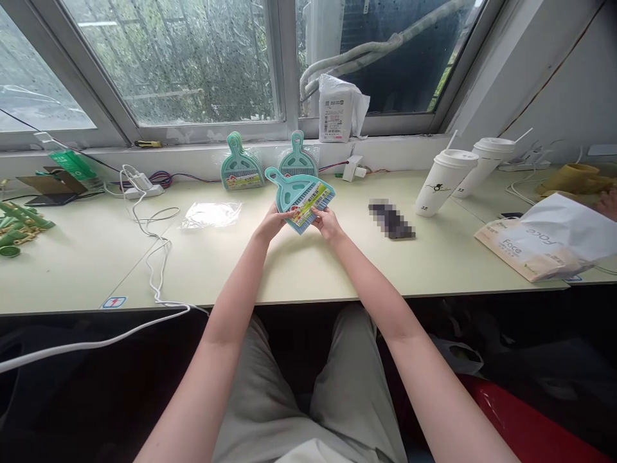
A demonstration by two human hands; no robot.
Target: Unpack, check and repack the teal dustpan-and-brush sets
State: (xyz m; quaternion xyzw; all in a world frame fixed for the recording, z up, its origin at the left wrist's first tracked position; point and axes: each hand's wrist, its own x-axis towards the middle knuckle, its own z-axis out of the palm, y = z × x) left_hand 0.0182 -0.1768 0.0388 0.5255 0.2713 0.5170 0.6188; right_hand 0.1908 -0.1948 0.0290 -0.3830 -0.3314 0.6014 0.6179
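In the head view, the left hand (276, 223) and right hand (328, 224), fingers closed on its lower edges, hold a teal mini dustpan-and-brush set (301, 199) tilted above the desk (308, 270). The brush, seemingly loose behind its label, could slip out if the grip slackens.
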